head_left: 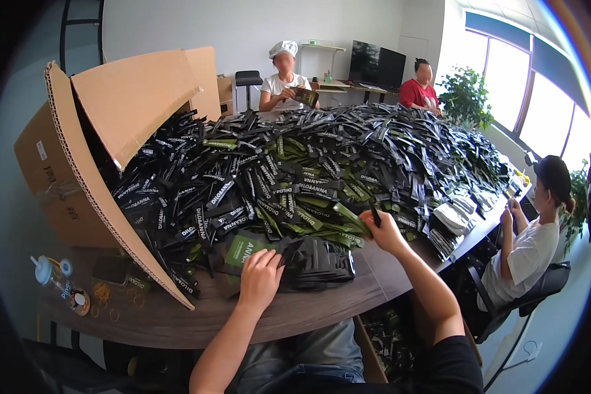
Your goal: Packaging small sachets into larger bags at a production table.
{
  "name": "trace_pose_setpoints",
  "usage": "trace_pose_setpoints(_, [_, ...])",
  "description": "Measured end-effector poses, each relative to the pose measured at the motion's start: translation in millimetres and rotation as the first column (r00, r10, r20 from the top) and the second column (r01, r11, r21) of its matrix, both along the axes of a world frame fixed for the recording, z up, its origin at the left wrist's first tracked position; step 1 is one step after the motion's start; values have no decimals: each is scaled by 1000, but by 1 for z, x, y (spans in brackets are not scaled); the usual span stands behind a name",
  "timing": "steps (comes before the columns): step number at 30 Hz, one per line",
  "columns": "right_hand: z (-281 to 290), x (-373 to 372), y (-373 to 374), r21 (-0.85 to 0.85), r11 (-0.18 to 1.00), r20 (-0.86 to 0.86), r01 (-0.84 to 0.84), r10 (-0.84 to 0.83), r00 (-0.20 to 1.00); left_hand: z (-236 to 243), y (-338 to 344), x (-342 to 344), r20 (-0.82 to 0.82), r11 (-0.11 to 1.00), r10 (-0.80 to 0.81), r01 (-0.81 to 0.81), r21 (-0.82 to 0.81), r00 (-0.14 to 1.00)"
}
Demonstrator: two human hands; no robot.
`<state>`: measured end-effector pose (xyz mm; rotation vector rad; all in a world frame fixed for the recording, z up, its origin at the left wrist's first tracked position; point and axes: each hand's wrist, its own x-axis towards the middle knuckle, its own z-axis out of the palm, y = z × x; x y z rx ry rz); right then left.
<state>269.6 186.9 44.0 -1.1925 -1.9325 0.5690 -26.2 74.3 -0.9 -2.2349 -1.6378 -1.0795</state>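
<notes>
My left hand lies on a dark pouch with a green panel, its fingers slightly bent over the surface. My right hand is closed on a slim black sachet, held upright beside a green sachet at the edge of the large heap. Between my hands sits a neat stack of black packets. The heap of loose black and green sachets covers most of the wooden table beyond them.
Cardboard flaps stand at the left, near a lidded cup and rubber bands. Co-workers sit across the table and at the right. Light packets lie rightward; a box of sachets is below the edge.
</notes>
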Motion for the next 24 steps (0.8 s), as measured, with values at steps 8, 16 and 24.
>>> trace_pose_setpoints(8, [-20,17,-30,-420,783,-860,-459,-183,476,4,-6,-4,30,1000,17,-17,-12,999])
trace_pose_setpoints(16, [12,17,-46,-69,997,-572,-37,-10,820,19,-13,-4,117,989,33,-50,141,993])
trace_pose_setpoints(24, [21,2,-41,-123,869,-875,-480,133,466,22,-13,-3,125,970,59,-87,229,990])
